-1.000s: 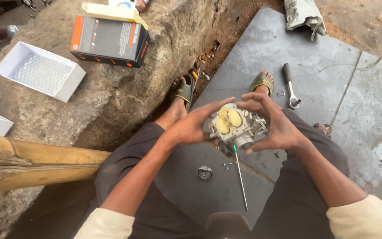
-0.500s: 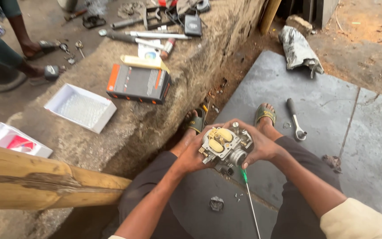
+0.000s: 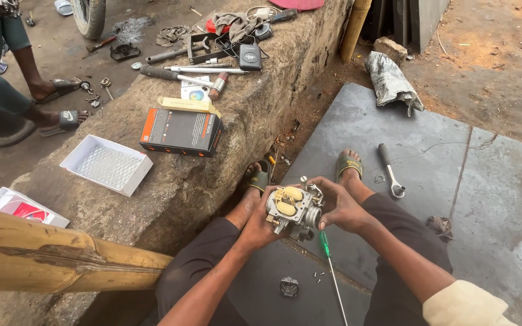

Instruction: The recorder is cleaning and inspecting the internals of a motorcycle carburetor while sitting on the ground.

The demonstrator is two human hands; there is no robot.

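Both my hands hold a metal carburetor point(image 3: 294, 212) with a cream-coloured float showing on top, above my knees. My left hand point(image 3: 260, 222) grips its left side and my right hand point(image 3: 335, 204) cups its right side. Below it on the grey slab lie a green-handled screwdriver point(image 3: 330, 264), a small round metal part point(image 3: 289, 286) and a few tiny screws point(image 3: 319, 277).
A ratchet wrench point(image 3: 389, 171) lies on the slab point(image 3: 430, 151) to the right, a crumpled rag point(image 3: 394, 81) beyond it. The concrete ledge point(image 3: 170, 187) on the left carries an orange-black box point(image 3: 180, 131), a white tray point(image 3: 106, 165) and tools point(image 3: 176, 72). A bamboo pole point(image 3: 61, 256) crosses at lower left. Another person's sandalled feet point(image 3: 61, 102) stand at upper left.
The view has tilted up and pulled back, so more of the ledge and the other person shows. My hands still hold the carburetor, turned a little.
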